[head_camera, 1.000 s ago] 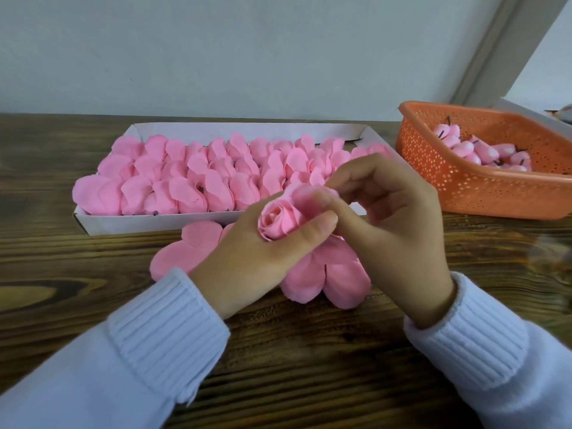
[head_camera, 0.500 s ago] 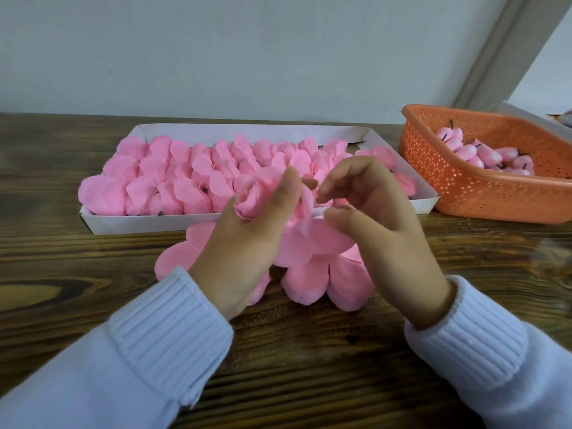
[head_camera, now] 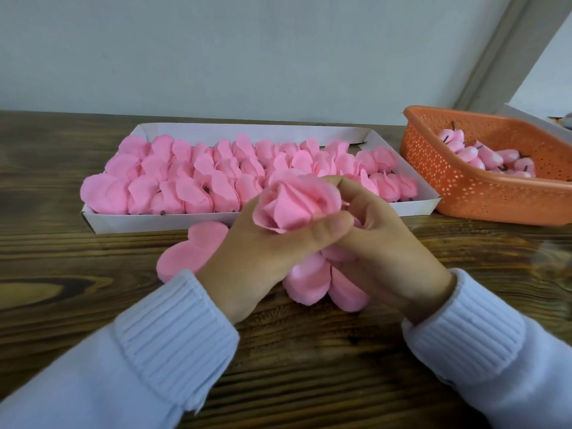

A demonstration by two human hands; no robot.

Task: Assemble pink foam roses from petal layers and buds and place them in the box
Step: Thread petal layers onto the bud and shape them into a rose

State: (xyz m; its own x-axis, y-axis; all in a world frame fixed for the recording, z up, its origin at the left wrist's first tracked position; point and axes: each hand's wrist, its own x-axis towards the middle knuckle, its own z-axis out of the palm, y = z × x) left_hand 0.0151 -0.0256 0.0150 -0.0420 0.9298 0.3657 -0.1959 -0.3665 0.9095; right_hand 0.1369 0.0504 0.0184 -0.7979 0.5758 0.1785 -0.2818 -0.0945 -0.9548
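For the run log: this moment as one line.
left hand, right hand grip rose; box: rows of roses; petal layers: on table; buds: in basket

No text, labels, brands, numbers or signs can be read on anything in view.

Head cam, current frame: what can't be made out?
Head view only.
- Rose underside: hidden by left hand and right hand gripping it.
- Petal layers on the table: mostly under both hands, count unclear.
- Basket: cut off by right edge; buds too small to count.
- Box middle front: blocked by the rose.
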